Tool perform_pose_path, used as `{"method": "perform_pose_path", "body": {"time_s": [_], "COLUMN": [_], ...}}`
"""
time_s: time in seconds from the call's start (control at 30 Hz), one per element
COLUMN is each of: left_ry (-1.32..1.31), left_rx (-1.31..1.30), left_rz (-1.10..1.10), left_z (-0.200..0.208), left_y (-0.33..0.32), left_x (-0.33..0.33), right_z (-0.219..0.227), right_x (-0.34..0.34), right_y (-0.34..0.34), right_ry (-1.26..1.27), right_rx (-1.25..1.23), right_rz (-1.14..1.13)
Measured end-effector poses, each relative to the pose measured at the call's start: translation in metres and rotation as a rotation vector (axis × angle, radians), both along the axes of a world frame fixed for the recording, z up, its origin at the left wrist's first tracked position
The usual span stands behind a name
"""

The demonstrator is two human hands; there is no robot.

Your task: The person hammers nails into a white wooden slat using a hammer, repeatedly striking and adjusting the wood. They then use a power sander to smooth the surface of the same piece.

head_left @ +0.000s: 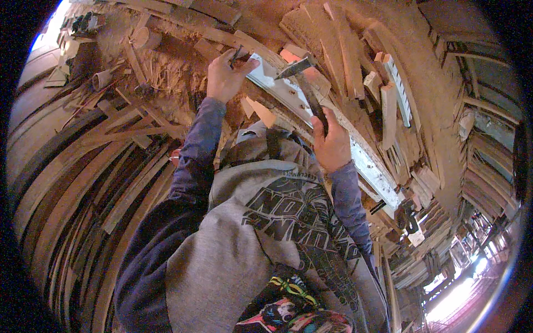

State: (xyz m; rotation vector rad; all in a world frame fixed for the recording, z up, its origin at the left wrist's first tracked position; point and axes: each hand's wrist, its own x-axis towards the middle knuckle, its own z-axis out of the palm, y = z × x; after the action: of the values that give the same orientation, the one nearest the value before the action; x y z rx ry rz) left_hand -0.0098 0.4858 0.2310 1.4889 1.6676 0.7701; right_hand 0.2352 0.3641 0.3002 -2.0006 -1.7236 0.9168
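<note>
My right hand point(333, 141) is wrapped round the handle of a hammer point(312, 97). Its metal head point(294, 68) is raised over a long white-faced board point(297, 102), which runs slantwise from the upper middle to the lower right. Beyond the board's far left end, my left hand point(225, 76) is closed with thumb and finger pinched together. A thin dark piece point(236, 54), perhaps a nail, sticks out between those fingers; the rest of it is hidden. The hammer head is apart from my left hand. Below the board lie small pale wood offcuts point(261, 112).
Wide planks point(333, 50) lie beyond the board, with upright wood blocks point(388, 114) to their right. A pile of long boards point(83, 205) fills the left side. Wood shavings and scraps point(166, 72) cover the ground at upper left. Stacked timber point(422, 255) stands at lower right.
</note>
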Motion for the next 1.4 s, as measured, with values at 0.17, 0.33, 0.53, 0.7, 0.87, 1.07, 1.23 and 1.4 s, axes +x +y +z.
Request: {"method": "perform_pose_path", "body": {"time_s": [0.17, 0.33, 0.53, 0.7, 0.87, 1.07, 1.23, 1.4], "left_ry": [0.045, -0.124, -0.365, -0.356, -0.228, -0.084, -0.111, 0.078], "left_rx": [-0.002, 0.252, 0.169, 0.122, 0.181, 0.353, 0.187, 0.117], "left_rz": [-0.012, 0.090, -0.147, -0.360, -0.439, -0.494, -0.530, -0.798], "left_z": [0.000, 0.015, 0.054, 0.058, 0.046, 0.041, 0.046, 0.046], "left_y": [0.001, 0.007, 0.015, 0.019, 0.021, 0.021, 0.020, 0.027], "left_x": [0.000, 0.009, 0.028, 0.042, 0.045, 0.047, 0.049, 0.050], "right_z": [-0.002, 0.008, 0.006, 0.005, 0.018, 0.020, 0.024, 0.025], "right_x": [0.000, 0.019, 0.050, 0.063, 0.072, 0.060, 0.052, 0.040], "right_y": [0.001, -0.012, -0.038, -0.050, -0.070, -0.082, -0.083, -0.071], "right_ry": [-0.028, 0.060, 0.132, 0.207, 0.603, 0.631, 0.628, 0.202], "right_rx": [-0.050, -0.087, 0.027, 0.268, 0.103, 0.122, 0.046, 0.264], "right_rz": [0.000, -0.042, -0.336, -0.425, -0.561, -0.497, -0.484, -0.276]}}
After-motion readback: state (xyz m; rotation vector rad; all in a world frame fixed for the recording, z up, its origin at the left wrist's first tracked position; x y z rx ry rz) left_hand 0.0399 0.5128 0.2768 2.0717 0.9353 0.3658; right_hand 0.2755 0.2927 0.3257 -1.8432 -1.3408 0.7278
